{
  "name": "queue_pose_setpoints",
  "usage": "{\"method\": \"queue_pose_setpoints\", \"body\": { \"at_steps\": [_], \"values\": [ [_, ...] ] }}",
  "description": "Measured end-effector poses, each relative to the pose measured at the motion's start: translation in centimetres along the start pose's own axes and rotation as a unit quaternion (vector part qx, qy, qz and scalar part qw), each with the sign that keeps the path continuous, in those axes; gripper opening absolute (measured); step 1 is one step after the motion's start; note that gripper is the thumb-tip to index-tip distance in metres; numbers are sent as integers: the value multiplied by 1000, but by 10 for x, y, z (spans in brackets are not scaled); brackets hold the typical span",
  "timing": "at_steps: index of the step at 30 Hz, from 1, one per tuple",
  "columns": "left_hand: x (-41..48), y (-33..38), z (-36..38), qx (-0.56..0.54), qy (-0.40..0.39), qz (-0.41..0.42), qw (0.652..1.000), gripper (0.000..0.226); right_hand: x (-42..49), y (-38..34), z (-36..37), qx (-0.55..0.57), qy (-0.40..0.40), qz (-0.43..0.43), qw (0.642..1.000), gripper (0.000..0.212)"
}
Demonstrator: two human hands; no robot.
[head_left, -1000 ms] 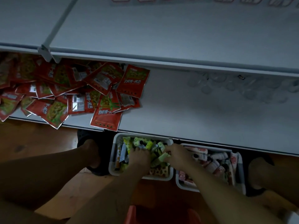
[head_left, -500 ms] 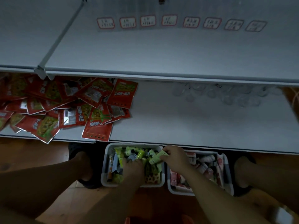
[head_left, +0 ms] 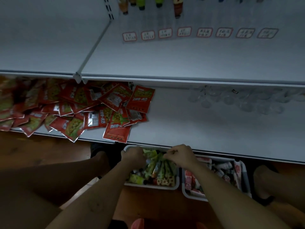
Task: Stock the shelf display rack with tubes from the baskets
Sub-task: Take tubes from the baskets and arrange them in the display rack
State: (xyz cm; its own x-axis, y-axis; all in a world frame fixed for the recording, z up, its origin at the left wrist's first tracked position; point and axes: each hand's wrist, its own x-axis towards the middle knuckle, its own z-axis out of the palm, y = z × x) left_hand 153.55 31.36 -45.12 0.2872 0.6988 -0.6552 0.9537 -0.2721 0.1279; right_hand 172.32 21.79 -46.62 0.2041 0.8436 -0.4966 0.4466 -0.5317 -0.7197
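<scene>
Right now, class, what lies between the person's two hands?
A bunch of green tubes in the basket fills the gap between the left hand and the right hand, as the head view shows.

Dim light over a brown wooden floor [head_left: 41, 146] below white metal shelves [head_left: 181, 63] carrying red-edged price labels [head_left: 184, 31]

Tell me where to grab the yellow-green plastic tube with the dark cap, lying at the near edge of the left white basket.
Pinch the yellow-green tube across its body from above. It lies flat and crosswise on top, with its dark cap pointing right. The white basket's near wall blocks a frontal approach.
</scene>
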Motion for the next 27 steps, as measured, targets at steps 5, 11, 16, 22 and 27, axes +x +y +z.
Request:
{"method": "queue_pose_setpoints", "body": {
  "at_steps": [5, 11, 16, 22, 27],
  "values": [
    [-32, 1, -35, -63, -4, 42, 997, 21, -14, -13, -4, -91, 19, -41, 995, 17],
    [-67, 4, -77, -84, 17, 89, 992, 23, -31, -54, -35, -76, -14, -82, 994, 39],
    [-101, 6, -119, -31, 58, 149, 987, 25, -48, -97, -63, -89, 26, -141, 986, 11],
    [-148, 17, -164, -103, 138, 242, 955, 38, -91, -161, -101, 13, 70, -227, 971, 12],
    [-181, 24, -210, -188, 212, 266, 921, 26, -118, -203, -141, 1, 130, -254, 958, 13]
  ]
}}
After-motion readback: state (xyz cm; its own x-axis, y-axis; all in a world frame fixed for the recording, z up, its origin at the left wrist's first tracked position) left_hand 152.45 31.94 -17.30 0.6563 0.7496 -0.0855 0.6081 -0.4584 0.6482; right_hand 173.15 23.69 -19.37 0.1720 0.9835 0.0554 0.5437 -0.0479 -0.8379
